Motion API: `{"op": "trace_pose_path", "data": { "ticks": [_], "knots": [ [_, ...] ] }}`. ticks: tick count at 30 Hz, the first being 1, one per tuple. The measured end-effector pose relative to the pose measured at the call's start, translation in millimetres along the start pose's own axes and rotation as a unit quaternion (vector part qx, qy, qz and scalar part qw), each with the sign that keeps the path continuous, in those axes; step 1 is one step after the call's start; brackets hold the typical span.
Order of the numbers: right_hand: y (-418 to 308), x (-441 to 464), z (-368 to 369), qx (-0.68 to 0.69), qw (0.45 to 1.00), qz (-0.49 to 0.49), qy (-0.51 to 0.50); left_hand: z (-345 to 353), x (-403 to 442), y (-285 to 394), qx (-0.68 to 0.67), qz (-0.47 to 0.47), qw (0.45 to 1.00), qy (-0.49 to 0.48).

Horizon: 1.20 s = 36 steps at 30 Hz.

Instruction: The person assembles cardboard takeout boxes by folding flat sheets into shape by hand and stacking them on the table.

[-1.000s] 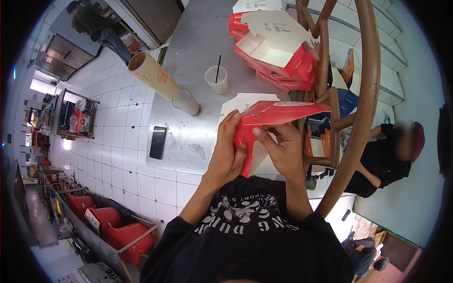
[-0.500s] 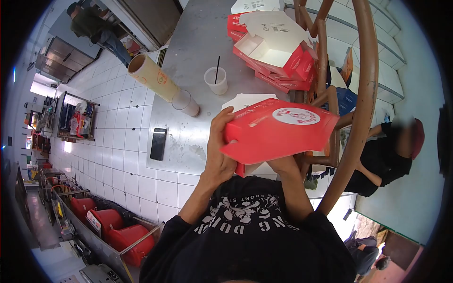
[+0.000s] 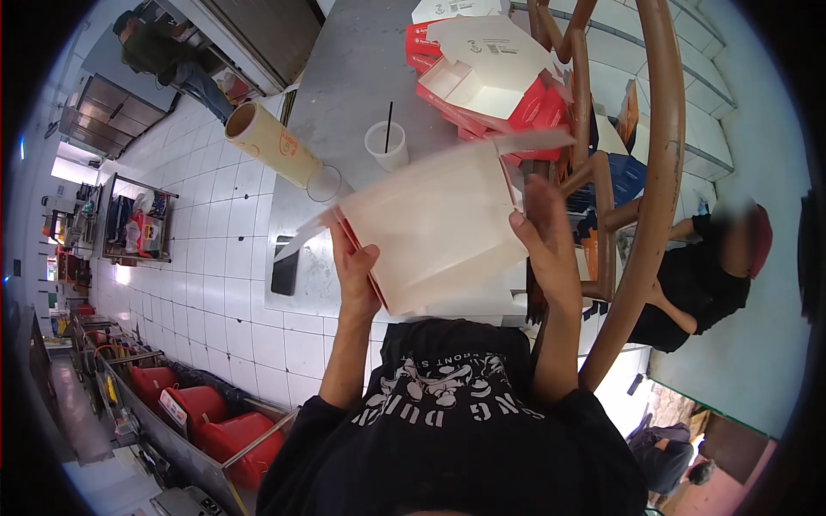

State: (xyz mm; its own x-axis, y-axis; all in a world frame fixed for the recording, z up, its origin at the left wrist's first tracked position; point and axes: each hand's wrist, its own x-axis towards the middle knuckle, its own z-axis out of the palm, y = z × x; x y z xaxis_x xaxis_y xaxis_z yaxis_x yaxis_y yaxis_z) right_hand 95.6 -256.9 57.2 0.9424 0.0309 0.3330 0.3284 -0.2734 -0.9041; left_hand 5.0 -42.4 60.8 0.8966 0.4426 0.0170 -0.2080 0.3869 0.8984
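A cardboard food box (image 3: 439,228), red outside and white inside, is held over the near edge of the metal table, its white inside facing up. Its lid flap at the far side is smeared by motion. My left hand (image 3: 354,271) grips the left wall, thumb on the inner side and fingers outside. At the right wall, my right hand (image 3: 548,241) has its fingers stretched upward and apart, with the thumb at the box's edge; whether it presses on the wall I cannot tell.
Stacked red-and-white boxes (image 3: 495,77) lie at the table's (image 3: 348,69) far right. A plastic cup with a straw (image 3: 386,148), a tall beige cylinder (image 3: 271,144), a clear cup (image 3: 327,184) and a phone (image 3: 285,272) stand or lie leftward. A brown metal frame (image 3: 661,129) rises at right, near another person (image 3: 701,288).
The box has turned from its red printed outside to its white inside and opened out. My right hand has come from underneath to the right wall; my left hand has shifted left.
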Motion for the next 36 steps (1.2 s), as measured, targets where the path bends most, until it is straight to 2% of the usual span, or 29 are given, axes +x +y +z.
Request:
{"op": "trace_pose_path", "data": {
  "ticks": [1, 2, 4, 6, 9, 12, 14, 16, 17, 18, 20, 22, 24, 25, 27, 28, 30, 32, 34, 36],
  "knots": [
    [3.5, 0.1, -4.6, 0.125, 0.979, 0.120, -0.111, -6.2, 2.4, -3.6, -0.008, -0.004, 1.000, -0.016],
    [5.7, -0.3, -6.4, 0.245, 0.915, 0.234, -0.218, -12.4, 5.1, -6.0, -0.016, -0.007, 0.999, -0.033],
    [11.4, -2.4, -4.1, 0.230, 0.920, 0.223, -0.224, -17.9, 8.4, -3.1, 0.016, -0.018, 0.999, -0.045],
    [11.5, -7.0, -3.9, 0.214, 0.924, 0.216, -0.231, -17.3, 6.3, 5.8, 0.160, -0.130, 0.978, -0.025],
    [7.1, -11.7, -2.3, 0.215, 0.893, 0.225, -0.325, -39.5, 9.6, 0.9, 0.163, -0.131, 0.976, -0.064],
    [5.3, -9.0, 2.1, 0.209, 0.890, 0.200, -0.354, -45.7, 9.8, 5.2, 0.168, -0.124, 0.976, -0.063],
    [6.3, -4.5, 6.1, 0.213, 0.889, 0.192, -0.357, -43.7, 8.4, 7.1, 0.200, -0.125, 0.969, -0.068],
    [10.5, 6.7, 12.3, 0.172, 0.915, 0.159, -0.327, -46.4, 9.2, 3.9, 0.058, -0.085, 0.994, 0.022],
    [4.5, 16.5, 12.8, 0.199, 0.897, 0.263, -0.295, -51.1, 8.1, 5.8, 0.038, -0.079, 0.996, 0.032],
    [0.7, 29.4, 17.0, 0.201, 0.898, 0.262, -0.290, -57.1, 7.5, 3.3, 0.040, -0.079, 0.996, 0.028],
    [-5.5, 64.8, 29.7, 0.231, 0.939, 0.190, -0.169, -68.9, 10.6, -9.6, 0.075, -0.061, 0.991, 0.091],
    [-15.1, 104.2, 41.1, 0.249, 0.936, 0.217, -0.123, -67.3, 9.8, -19.0, 0.091, -0.106, 0.987, 0.081],
    [-1.7, 146.8, 59.9, 0.152, 0.972, 0.175, -0.051, -67.1, 8.3, -33.4, 0.159, -0.150, 0.974, 0.051],
    [6.2, 153.9, 63.1, 0.154, 0.972, 0.173, -0.046, -67.4, 5.4, -40.8, 0.184, -0.161, 0.969, 0.043],
    [16.1, 165.8, 67.9, -0.032, 0.993, 0.016, 0.113, -73.7, 1.5, -59.5, 0.243, -0.168, 0.955, 0.033],
    [11.7, 159.6, 65.4, -0.031, 0.993, 0.014, 0.111, -82.8, -0.9, -74.0, 0.301, -0.159, 0.940, 0.033],
    [1.5, 115.8, 53.1, 0.066, 0.996, -0.039, 0.052, -96.8, -10.5, -104.7, 0.387, -0.131, 0.912, 0.036],
    [3.1, 70.6, 44.5, 0.030, 0.998, 0.026, -0.039, -104.6, -20.5, -133.9, 0.476, -0.129, 0.869, 0.038],
    [26.4, 33.0, 37.0, -0.050, 0.979, 0.148, -0.134, -105.3, -28.6, -150.1, 0.501, -0.112, 0.858, 0.015],
    [124.3, -21.6, 42.0, -0.235, 0.954, 0.110, -0.152, -92.7, -31.9, -150.0, 0.558, -0.102, 0.818, -0.095]
  ]
}}
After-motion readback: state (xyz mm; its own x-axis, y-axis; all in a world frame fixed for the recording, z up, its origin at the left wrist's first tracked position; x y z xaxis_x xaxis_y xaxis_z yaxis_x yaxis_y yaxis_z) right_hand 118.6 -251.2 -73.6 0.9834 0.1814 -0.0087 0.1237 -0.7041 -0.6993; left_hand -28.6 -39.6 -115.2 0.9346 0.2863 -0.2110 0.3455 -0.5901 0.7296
